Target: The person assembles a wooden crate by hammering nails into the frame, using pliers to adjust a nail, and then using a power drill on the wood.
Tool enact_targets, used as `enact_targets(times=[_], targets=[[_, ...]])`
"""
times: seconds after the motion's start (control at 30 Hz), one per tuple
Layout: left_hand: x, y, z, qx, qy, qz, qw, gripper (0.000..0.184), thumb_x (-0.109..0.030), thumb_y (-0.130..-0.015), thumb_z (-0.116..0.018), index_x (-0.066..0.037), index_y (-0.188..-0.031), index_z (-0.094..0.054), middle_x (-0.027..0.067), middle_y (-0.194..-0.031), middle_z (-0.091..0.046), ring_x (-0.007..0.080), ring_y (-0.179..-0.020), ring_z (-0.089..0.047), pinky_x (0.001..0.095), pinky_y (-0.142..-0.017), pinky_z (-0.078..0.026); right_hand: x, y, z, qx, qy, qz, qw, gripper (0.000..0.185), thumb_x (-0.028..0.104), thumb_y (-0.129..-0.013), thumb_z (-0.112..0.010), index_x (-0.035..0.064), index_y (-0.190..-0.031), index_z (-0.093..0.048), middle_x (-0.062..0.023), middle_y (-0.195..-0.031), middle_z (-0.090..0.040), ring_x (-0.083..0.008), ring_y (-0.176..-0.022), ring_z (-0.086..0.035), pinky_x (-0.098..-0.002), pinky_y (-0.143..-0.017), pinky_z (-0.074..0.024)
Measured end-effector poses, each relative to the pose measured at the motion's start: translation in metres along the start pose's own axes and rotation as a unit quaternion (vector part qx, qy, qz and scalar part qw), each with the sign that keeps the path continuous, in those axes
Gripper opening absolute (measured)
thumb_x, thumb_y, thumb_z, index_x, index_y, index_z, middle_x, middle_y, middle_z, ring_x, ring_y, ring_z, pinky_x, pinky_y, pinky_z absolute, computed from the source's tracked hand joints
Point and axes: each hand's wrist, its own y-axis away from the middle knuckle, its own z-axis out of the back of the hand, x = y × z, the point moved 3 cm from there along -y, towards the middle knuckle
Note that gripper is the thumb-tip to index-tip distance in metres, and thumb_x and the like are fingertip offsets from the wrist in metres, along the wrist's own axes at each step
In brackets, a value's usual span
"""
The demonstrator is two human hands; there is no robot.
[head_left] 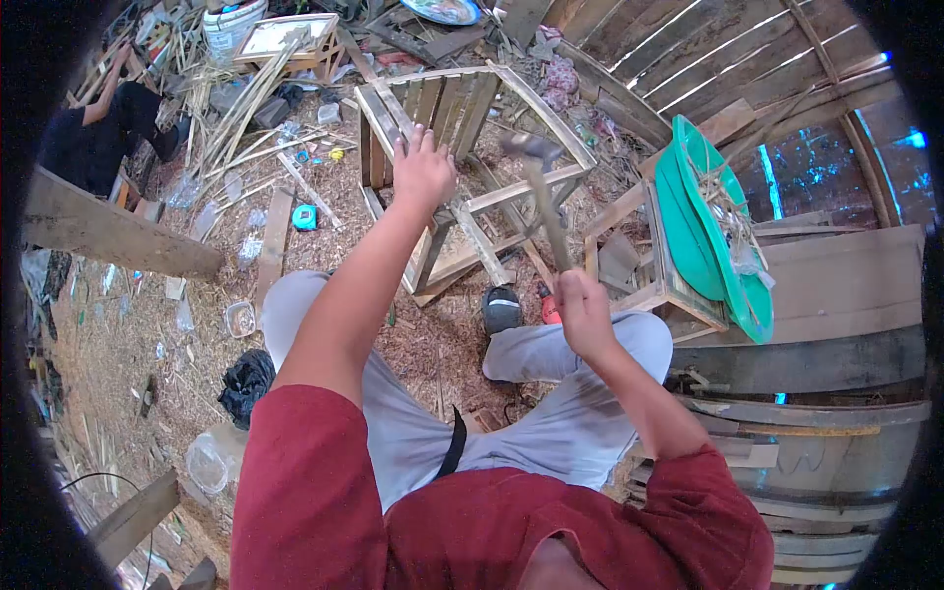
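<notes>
A wooden slatted frame (pixel 477 205) stands tilted on the ground in front of me. My left hand (pixel 425 169) rests on its upper part, on a light wooden strip (pixel 479 241) that slants down to the right. The fingers are stretched forward; the palm and anything under it are hidden. My right hand (pixel 582 307) is wrapped round the lower handle of a hammer (pixel 549 211). The hammer's head is raised, blurred, and appears over the right side of the frame. The hammer and my left hand are apart.
Green plastic basins (pixel 703 221) lean on another wooden frame (pixel 657 261) at the right. A turquoise tape measure (pixel 305 217) lies on the shavings. Wooden strips, a black bag (pixel 245 387) and a red bottle (pixel 549 307) lie around. Another person (pixel 108 133) is at the upper left.
</notes>
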Motion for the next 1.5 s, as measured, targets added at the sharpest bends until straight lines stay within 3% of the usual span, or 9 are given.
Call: enact_targets(times=[0.1, 0.3, 0.4, 0.5, 0.8, 1.03, 1.13, 1.33, 1.5], targets=[[-0.001, 0.001, 0.002, -0.003, 0.003, -0.001, 1.0, 0.043, -0.034, -0.102, -0.04, -0.016, -0.134, -0.062, 0.0134, -0.156, -0.042, 0.0295, -0.151, -0.028, 0.0573, -0.12, -0.022, -0.029, -0.011, -0.012, 0.108, 0.088, -0.112, 0.984, 0.047, 0.04, -0.108, -0.044, 0.0033, -0.081, -0.056, -0.0011, -0.064, -0.048, -0.0116, -0.062, -0.046, -0.033, -0.059, -0.0399], [0.0, 0.001, 0.001, 0.008, -0.005, -0.003, 1.0, 0.042, -0.034, -0.102, -0.041, -0.016, -0.133, -0.064, 0.0139, -0.155, -0.043, 0.0306, -0.151, -0.029, 0.0582, -0.12, -0.022, 0.006, -0.003, 0.0, 0.001, -0.009, 0.004, 1.0, 0.044, 0.036, -0.109, -0.044, 0.0052, -0.08, -0.053, 0.0019, -0.067, -0.049, -0.0069, -0.061, -0.047, -0.0272, -0.056, -0.0391], [0.0, 0.0, 0.0, -0.001, 0.001, -0.004, 1.0, 0.042, -0.034, -0.102, -0.041, -0.017, -0.133, -0.064, 0.0137, -0.155, -0.043, 0.0306, -0.151, -0.029, 0.0582, -0.119, -0.022, -0.012, -0.007, -0.007, -0.002, 0.137, 0.064, 0.989, 0.042, 0.035, -0.109, -0.044, 0.0057, -0.08, -0.053, 0.0027, -0.067, -0.048, -0.0069, -0.06, -0.045, -0.0278, -0.056, -0.0383], [0.001, -0.001, 0.0, 0.007, 0.014, 0.0, 1.0, 0.042, -0.034, -0.102, -0.041, -0.017, -0.132, -0.065, 0.0134, -0.155, -0.043, 0.0305, -0.151, -0.028, 0.058, -0.119, -0.023, -0.032, -0.013, -0.004, 0.095, 0.068, -0.091, 0.989, 0.041, 0.033, -0.109, -0.043, 0.0049, -0.081, -0.054, 0.0024, -0.067, -0.049, -0.0071, -0.061, -0.047, -0.0278, -0.056, -0.0391], [0.001, 0.0, -0.002, -0.017, 0.016, -0.003, 1.0, 0.041, -0.034, -0.1, -0.044, -0.016, -0.13, -0.066, 0.0132, -0.154, -0.045, 0.032, -0.149, -0.03, 0.0578, -0.12, -0.022, -0.016, -0.015, -0.009, 0.108, 0.126, -0.088, 0.982, 0.041, 0.035, -0.109, -0.044, 0.0059, -0.082, -0.055, 0.0046, -0.064, -0.046, -0.0064, -0.058, -0.042, -0.0274, -0.053, -0.0351], [0.001, 0.001, 0.0, -0.017, 0.021, 0.001, 1.0, 0.039, -0.033, -0.1, -0.046, -0.015, -0.127, -0.067, 0.0146, -0.153, -0.045, 0.0322, -0.15, -0.029, 0.0584, -0.119, -0.022, 0.015, -0.001, 0.002, -0.036, -0.004, 0.047, 0.998, 0.043, 0.035, -0.109, -0.043, 0.0051, -0.081, -0.055, 0.0042, -0.064, -0.041, -0.0068, -0.058, -0.038, -0.0276, -0.053, -0.0326], [0.0, 0.003, 0.0, -0.036, 0.031, -0.004, 0.999, 0.039, -0.033, -0.1, -0.046, -0.015, -0.127, -0.067, 0.0149, -0.154, -0.045, 0.0321, -0.15, -0.028, 0.0582, -0.12, -0.022, -0.022, -0.018, -0.007, 0.107, 0.143, -0.031, 0.983, 0.043, 0.036, -0.109, -0.042, 0.006, -0.08, -0.055, 0.0039, -0.063, -0.041, -0.0066, -0.058, -0.038, -0.0276, -0.053, -0.0327], [0.0, 0.002, 0.004, -0.009, 0.027, 0.002, 1.0, 0.039, -0.033, -0.102, -0.044, -0.015, -0.128, -0.066, 0.0147, -0.155, -0.044, 0.0317, -0.151, -0.028, 0.0585, -0.12, -0.021, 0.018, -0.007, 0.006, -0.044, -0.007, 0.016, 0.999, 0.047, 0.04, -0.108, -0.045, 0.0033, -0.081, -0.057, 0.0007, -0.063, -0.051, -0.0086, -0.058, -0.047, -0.0295, -0.054, -0.0386], [-0.002, 0.003, 0.003, -0.001, 0.017, 0.001, 1.0, 0.039, -0.034, -0.101, -0.045, -0.016, -0.128, -0.066, 0.0135, -0.154, -0.045, 0.0309, -0.15, -0.029, 0.059, -0.119, -0.022, -0.017, -0.011, -0.003, 0.064, 0.097, -0.047, 0.992, 0.047, 0.037, -0.109, -0.042, 0.0048, -0.076, -0.052, 0.0026, -0.061, -0.046, -0.0077, -0.056, -0.042, -0.0286, -0.052, -0.0354]])
